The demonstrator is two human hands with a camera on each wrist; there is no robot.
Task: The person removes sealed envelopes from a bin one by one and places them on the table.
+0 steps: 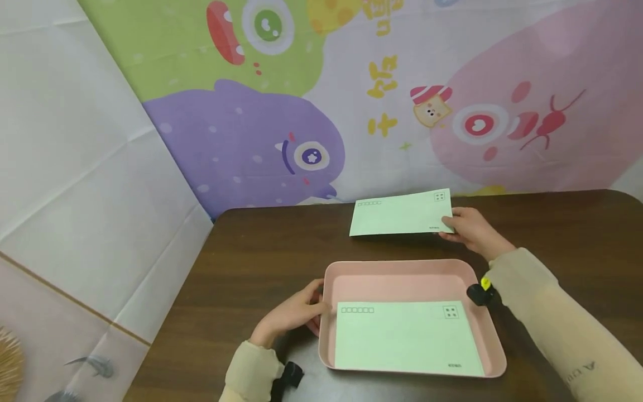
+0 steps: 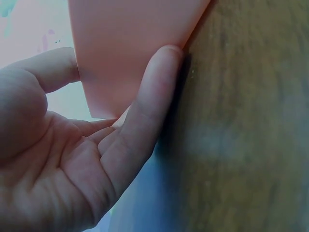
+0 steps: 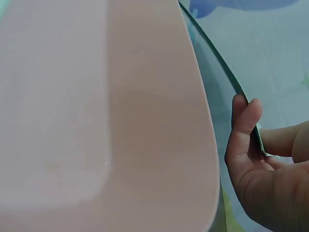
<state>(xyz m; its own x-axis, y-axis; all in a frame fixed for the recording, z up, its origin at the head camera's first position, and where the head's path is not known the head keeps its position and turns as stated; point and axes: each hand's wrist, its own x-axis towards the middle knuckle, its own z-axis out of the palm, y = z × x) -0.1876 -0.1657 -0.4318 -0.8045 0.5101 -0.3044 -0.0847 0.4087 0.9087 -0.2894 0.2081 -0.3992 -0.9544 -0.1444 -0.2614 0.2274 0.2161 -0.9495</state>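
Note:
My right hand (image 1: 474,230) pinches a pale green envelope (image 1: 402,214) by its right end, thumb on top and fingers beneath. The envelope is held beyond the far rim of a pink tray (image 1: 397,273). In the right wrist view it shows almost edge-on, bending slightly, as a thin dark green strip (image 3: 219,55). At the tray's left side, my left hand (image 1: 296,310) grips the wall, thumb at the rim and fingers against the outside. Inside the tray lies a second pale green envelope (image 1: 402,340), its printed boxes facing up.
A dark brown wooden table (image 1: 241,262) carries the tray. Behind it hangs a cloth (image 1: 372,162) printed with cartoon creatures, close to the table's far edge. White sheeting (image 1: 100,167) covers the left side.

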